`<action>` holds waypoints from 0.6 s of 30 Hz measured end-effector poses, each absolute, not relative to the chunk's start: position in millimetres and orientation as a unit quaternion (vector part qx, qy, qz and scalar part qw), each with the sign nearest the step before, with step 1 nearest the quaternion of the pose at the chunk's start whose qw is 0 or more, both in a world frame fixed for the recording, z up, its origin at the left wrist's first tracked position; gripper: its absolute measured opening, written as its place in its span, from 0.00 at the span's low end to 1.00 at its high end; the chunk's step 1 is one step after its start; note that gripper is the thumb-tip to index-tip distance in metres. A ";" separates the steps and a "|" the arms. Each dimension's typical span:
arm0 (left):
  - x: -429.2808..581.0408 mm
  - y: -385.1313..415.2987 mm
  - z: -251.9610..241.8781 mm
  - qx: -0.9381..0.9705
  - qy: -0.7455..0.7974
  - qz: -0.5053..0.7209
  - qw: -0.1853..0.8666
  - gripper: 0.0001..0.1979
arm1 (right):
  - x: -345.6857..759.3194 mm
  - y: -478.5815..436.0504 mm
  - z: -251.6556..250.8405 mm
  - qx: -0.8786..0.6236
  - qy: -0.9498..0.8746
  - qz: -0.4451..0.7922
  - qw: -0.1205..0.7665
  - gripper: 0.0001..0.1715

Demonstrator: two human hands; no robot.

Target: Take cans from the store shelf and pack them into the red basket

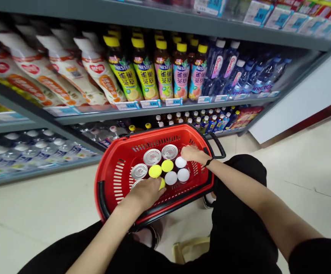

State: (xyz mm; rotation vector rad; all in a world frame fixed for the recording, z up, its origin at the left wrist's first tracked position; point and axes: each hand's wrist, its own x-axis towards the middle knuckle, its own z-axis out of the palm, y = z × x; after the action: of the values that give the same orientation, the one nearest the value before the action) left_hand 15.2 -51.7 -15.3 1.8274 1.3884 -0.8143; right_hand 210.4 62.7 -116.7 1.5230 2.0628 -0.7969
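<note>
A red shopping basket [116, 171] stands on the floor in front of my knees. It holds several upright drinks: silver can tops [152, 156], yellow bottle caps [167, 165] and white bottle caps [183, 174]. My left hand [146, 192] is closed round a yellow-capped bottle [162, 184] at the basket's near side. My right hand [192, 153] reaches into the far right corner, fingers curled down on something I cannot make out beside a white cap [180, 162].
Grey shelves face me, with yellow-capped tea bottles [145, 72], white drink bottles [68, 70] and blue water bottles [233, 72]. Lower shelves hold small bottles [199, 118] and water [25, 150]. The black basket handle [218, 146] hangs right. Pale tiled floor [296, 167] spreads to the right.
</note>
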 end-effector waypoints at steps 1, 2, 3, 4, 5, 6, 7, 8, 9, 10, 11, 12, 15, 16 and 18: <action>12.6 -52.1 -18.1 0.702 0.534 -0.318 0.347 0.21 | 207.3 65.5 -105.9 0.551 0.752 -0.283 0.226 0.17; 9.9 -52.4 -21.5 0.701 0.534 -0.322 0.346 0.21 | 205.0 68.6 -94.3 0.550 0.755 -0.278 0.224 0.17; 7.0 -52.9 -25.8 0.698 0.535 -0.327 0.346 0.21 | 203.4 71.7 -82.5 0.548 0.757 -0.276 0.223 0.18; 4.1 -53.5 -30.8 0.696 0.535 -0.333 0.345 0.22 | 202.8 74.6 -71.2 0.545 0.760 -0.277 0.219 0.18; 1.1 -54.4 -36.5 0.693 0.536 -0.338 0.345 0.22 | 202.9 77.3 -60.9 0.541 0.764 -0.279 0.215 0.19; -1.9 -55.4 -42.8 0.690 0.536 -0.343 0.345 0.23 | 203.8 79.4 -52.3 0.538 0.766 -0.281 0.212 0.20; -4.8 -56.6 -49.4 0.688 0.535 -0.349 0.344 0.24 | 205.2 81.1 -45.5 0.536 0.767 -0.284 0.209 0.20; -7.5 -57.8 -56.2 0.688 0.533 -0.355 0.342 0.25 | 206.9 82.4 -40.7 0.535 0.767 -0.286 0.208 0.20; -10.0 -58.8 -62.9 0.687 0.530 -0.360 0.342 0.25 | 208.7 83.5 -37.8 0.536 0.766 -0.288 0.208 0.21; -12.3 -59.2 -69.3 0.686 0.528 -0.364 0.344 0.26 | 210.5 84.7 -36.7 0.537 0.765 -0.290 0.207 0.21; -14.4 -58.9 -75.1 0.683 0.527 -0.368 0.347 0.26 | 212.2 86.2 -37.0 0.537 0.764 -0.293 0.206 0.22; -16.4 -57.4 -80.1 0.680 0.527 -0.367 0.355 0.25 | 213.7 88.1 -38.6 0.534 0.764 -0.298 0.203 0.22; -23.4 -45.6 -88.9 0.681 0.523 -0.344 0.379 0.24 | 215.9 96.6 -48.9 0.524 0.763 -0.322 0.197 0.23; -26.7 -39.5 -89.3 0.688 0.523 -0.333 0.377 0.23 | 215.5 99.4 -53.6 0.524 0.761 -0.328 0.195 0.23; -35.6 -26.3 -86.5 0.700 0.535 -0.316 0.352 0.21 | 212.9 102.7 -62.8 0.529 0.758 -0.329 0.193 0.24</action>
State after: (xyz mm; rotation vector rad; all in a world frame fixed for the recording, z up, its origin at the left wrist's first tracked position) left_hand -35.6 -26.3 -86.5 1.8117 1.3859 -0.8166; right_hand 212.9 102.7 -62.8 1.4829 2.1273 -0.9228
